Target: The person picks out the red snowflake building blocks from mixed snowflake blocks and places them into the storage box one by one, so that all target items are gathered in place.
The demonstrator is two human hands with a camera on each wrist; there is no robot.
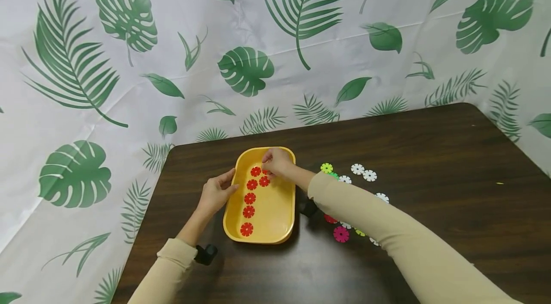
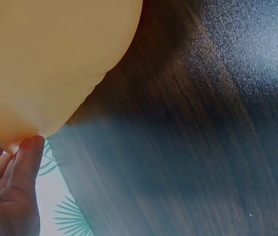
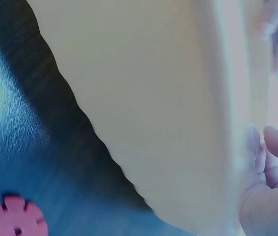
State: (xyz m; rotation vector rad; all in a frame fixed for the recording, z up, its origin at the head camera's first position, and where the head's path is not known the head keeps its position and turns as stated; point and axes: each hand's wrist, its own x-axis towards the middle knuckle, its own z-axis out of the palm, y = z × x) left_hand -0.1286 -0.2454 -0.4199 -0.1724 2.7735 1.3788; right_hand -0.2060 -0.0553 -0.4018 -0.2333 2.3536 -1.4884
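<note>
A yellow tray [image 1: 275,227] on the table holds several red notched plastic discs [image 1: 249,198]. Most lie in a column along its left side, with others beside the top of that column. My left hand [image 1: 217,194] grips the tray's left rim, thumb over the edge; in the left wrist view its fingers [image 2: 26,162] meet the tray's edge. Inside the tray's far part, my right hand [image 1: 277,161] pinches a red disc, which its fingertips partly cover. In the right wrist view the tray wall [image 3: 144,98] hides the discs inside.
To the right of the tray lie loose white discs [image 1: 369,175], a yellow-green disc [image 1: 326,168] and a pink disc [image 1: 341,234], partly covered by the right sleeve [image 1: 366,208]. A leaf-patterned cloth [image 1: 245,70] hangs behind the dark wooden table [image 1: 430,160].
</note>
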